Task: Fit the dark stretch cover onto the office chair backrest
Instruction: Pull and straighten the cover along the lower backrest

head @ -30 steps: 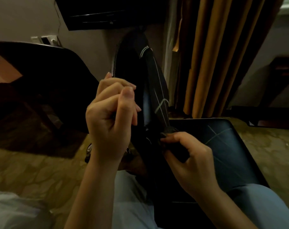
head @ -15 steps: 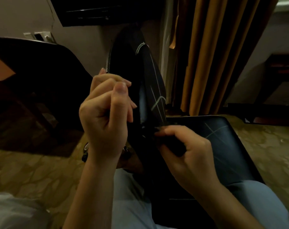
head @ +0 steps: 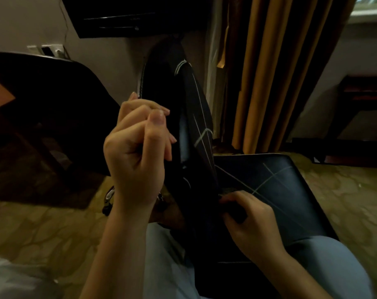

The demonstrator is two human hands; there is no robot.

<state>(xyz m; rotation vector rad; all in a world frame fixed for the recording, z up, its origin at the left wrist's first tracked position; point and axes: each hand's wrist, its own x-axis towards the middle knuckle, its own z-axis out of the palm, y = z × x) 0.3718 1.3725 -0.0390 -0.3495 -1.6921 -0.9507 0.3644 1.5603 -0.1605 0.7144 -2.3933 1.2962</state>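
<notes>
- Stretch cover: dark, pale-lined, drawn over the office chair backrest; lower hem bunched where the backrest meets the seat.
- Risk, as judged: the hem may ride up again or snag at the seat joint if the pull is uneven or the pinch slips.
- Right hand: fingers curled, gripping the bunched hem.
- Left hand: fingers clenched beside the backrest edge; whether they pinch fabric cannot be told.
- Beyond: ochre curtain; patterned carpet.
</notes>
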